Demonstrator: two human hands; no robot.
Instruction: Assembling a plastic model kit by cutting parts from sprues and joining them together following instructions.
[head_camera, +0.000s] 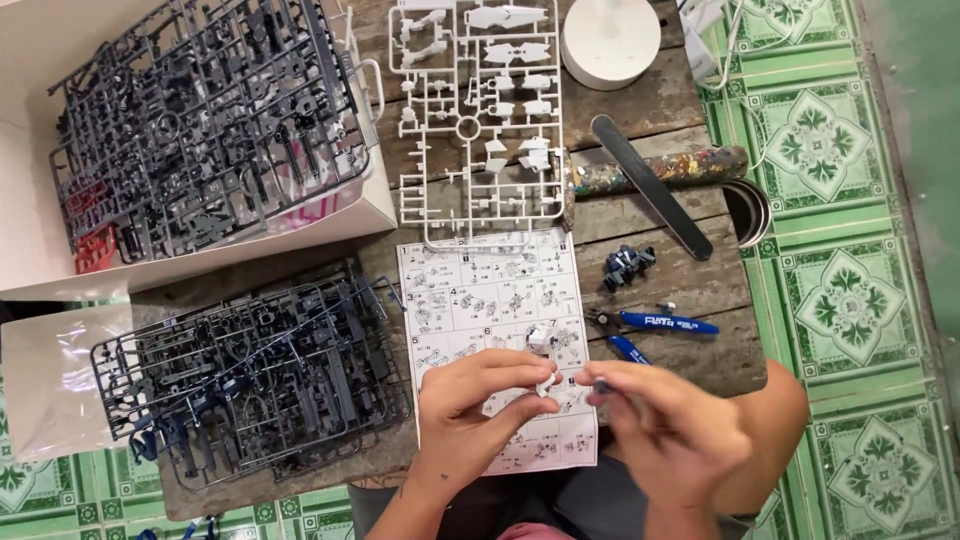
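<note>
My left hand (472, 410) pinches a small white model part (545, 384) over the printed instruction sheet (480, 290). My right hand (670, 425) is close beside it, fingertips closed on a tiny dark grey part (600, 384). The two parts nearly meet between my fingertips. Another small white assembled piece (541, 339) lies on the sheet just above my hands.
A white parts frame (478, 120) lies above the sheet. Dark grey parts frames fill an open box (200, 120) and a stack (250, 375) at left. Blue-handled nippers (655, 322), a small dark assembly (626, 265), a long black file (650, 185) and a white round base (610, 40) lie at right.
</note>
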